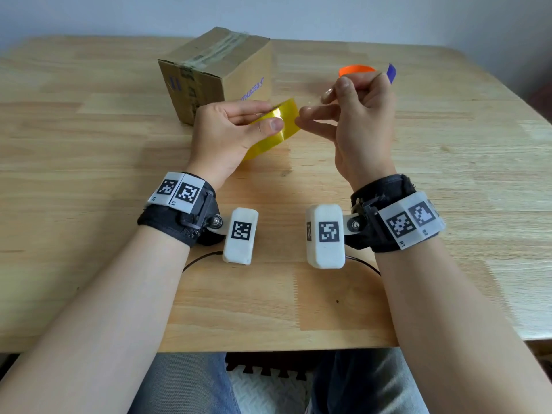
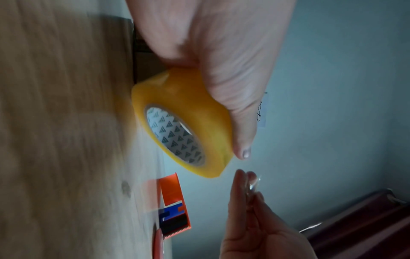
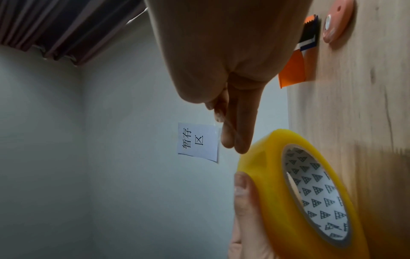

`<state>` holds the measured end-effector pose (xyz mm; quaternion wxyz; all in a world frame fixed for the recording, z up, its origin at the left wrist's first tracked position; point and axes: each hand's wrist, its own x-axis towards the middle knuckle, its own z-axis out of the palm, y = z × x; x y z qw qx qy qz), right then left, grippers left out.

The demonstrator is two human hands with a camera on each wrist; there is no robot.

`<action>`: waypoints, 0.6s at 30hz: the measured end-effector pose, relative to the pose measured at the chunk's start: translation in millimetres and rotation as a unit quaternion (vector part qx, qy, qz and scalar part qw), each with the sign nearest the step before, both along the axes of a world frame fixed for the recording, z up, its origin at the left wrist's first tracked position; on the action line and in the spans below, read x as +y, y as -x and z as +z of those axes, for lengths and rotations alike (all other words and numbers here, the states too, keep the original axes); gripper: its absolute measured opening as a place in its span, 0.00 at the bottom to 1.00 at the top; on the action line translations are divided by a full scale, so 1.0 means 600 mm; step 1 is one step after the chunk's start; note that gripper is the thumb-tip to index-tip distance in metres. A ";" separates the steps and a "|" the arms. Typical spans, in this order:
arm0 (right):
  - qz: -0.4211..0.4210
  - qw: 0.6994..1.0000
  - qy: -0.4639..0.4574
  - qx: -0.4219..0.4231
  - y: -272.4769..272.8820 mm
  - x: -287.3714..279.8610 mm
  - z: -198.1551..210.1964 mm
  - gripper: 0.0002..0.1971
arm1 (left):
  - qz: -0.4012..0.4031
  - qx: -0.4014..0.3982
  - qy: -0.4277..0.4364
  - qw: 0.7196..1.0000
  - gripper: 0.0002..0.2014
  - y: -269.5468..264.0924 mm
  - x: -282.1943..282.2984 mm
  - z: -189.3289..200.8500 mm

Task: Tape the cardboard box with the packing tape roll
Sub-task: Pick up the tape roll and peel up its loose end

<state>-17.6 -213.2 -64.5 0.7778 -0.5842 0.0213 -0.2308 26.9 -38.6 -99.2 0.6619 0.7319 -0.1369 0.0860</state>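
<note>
pale wooden table (image 1: 448, 174) (grey wall (image 3: 88, 157) behind)

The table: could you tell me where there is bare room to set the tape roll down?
Bare wood lies left of the cardboard box, and along the table's near edge and right side. It is crowded around the orange tape cutter behind the right hand, and where the left hand holds the tape roll.

Bystanders on and around the wooden table (image 1: 448, 162)
An orange tape cutter (image 2: 175, 201) is seen lying on it; a paper sign (image 3: 198, 142) is fixed to the wall.
</note>
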 end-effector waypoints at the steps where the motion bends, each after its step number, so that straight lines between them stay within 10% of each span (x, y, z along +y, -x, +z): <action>1: 0.004 1.000 0.001 0.003 0.000 0.001 0.001 0.08 | 0.007 -0.005 -0.002 1.000 0.13 -0.001 -0.001 0.000; 14: -0.004 0.999 0.037 -0.030 -0.003 -0.005 0.005 0.04 | 0.001 -0.141 -0.120 0.983 0.05 -0.016 -0.002 -0.013; 18: -0.001 0.999 0.044 -0.008 -0.005 -0.008 -0.002 0.23 | 0.007 -0.162 -0.115 0.980 0.06 -0.015 -0.004 -0.017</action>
